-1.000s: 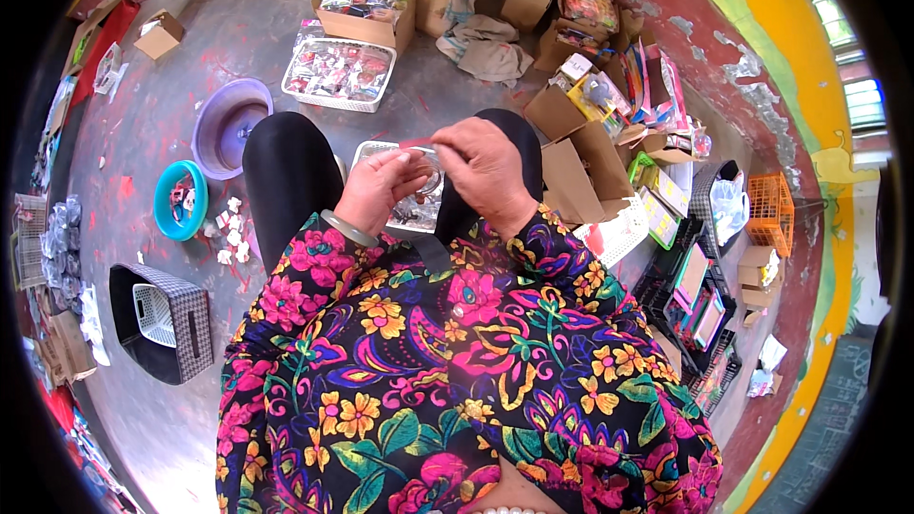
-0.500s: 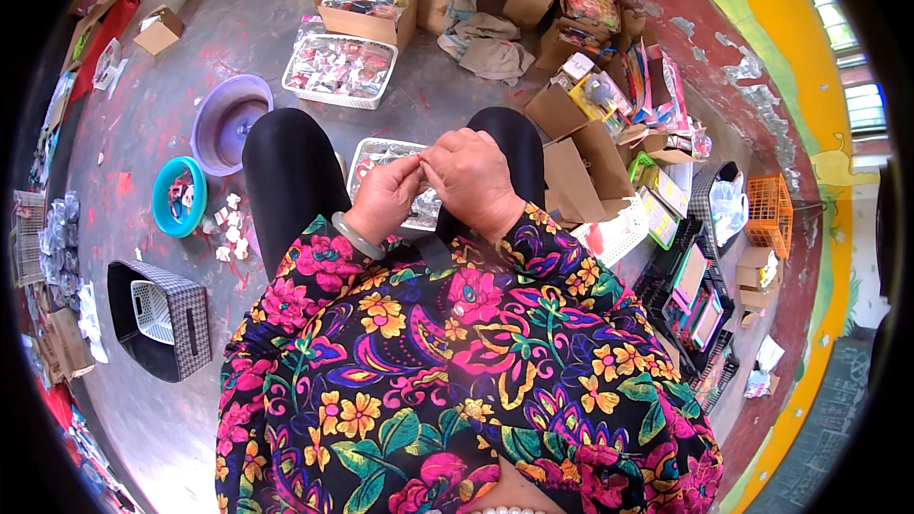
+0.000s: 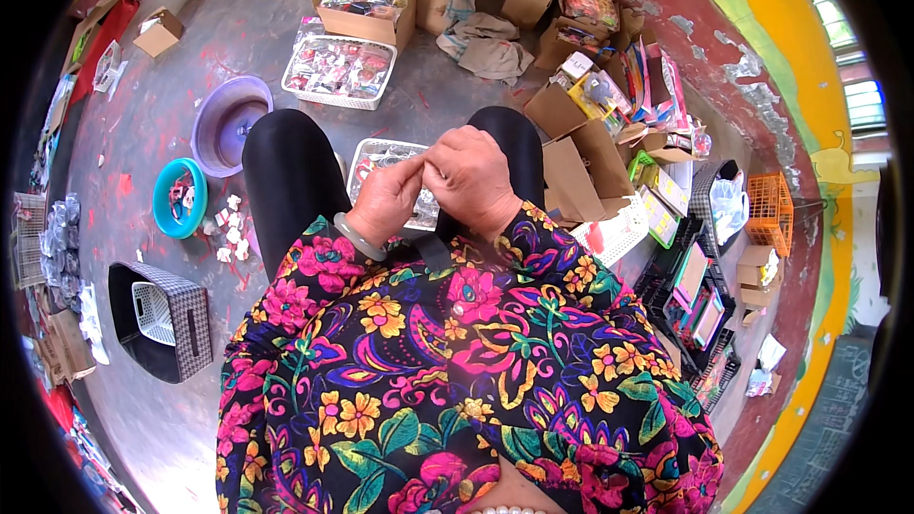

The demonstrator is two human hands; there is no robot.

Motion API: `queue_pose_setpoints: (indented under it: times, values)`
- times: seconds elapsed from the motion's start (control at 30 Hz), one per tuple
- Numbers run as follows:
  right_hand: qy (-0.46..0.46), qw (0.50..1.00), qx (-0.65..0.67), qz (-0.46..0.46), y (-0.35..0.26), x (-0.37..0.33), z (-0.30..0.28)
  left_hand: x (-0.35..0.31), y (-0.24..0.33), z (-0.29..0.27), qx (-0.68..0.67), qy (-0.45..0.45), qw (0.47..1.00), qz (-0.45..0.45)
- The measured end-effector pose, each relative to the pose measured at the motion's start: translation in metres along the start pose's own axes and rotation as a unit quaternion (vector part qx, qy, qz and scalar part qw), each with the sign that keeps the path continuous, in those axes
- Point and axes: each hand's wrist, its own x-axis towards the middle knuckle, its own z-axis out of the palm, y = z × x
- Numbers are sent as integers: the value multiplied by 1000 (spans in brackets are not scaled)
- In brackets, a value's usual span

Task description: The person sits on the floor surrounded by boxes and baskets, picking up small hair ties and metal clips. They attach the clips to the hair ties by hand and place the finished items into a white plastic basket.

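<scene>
Head view: the left hand (image 3: 385, 200) and right hand (image 3: 476, 181) meet at the fingertips, whereas a second ago they stood apart with a red strip showing between them. That strip is out of sight now; curled fingers hide whatever may be pinched, so I cannot tell if either hand grasps it. Beneath them, partly covered, a white lattice basket (image 3: 383, 142) sits between shiny black knees (image 3: 290, 152), holding glossy small items. A smooth, pale bangle (image 3: 358, 239) borders the floral sleeve (image 3: 324, 266).
</scene>
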Motion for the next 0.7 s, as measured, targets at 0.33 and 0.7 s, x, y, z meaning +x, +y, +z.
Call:
queue_pose_setpoints:
  times: [0.33,0.7]
  values:
    - [-85,835,412,354,25,-3,-8,-1,-5,4,-283,-18,953,-105]
    - [85,669,570,469,80,-52,-65,0,2,-6,-383,-41,902,-197]
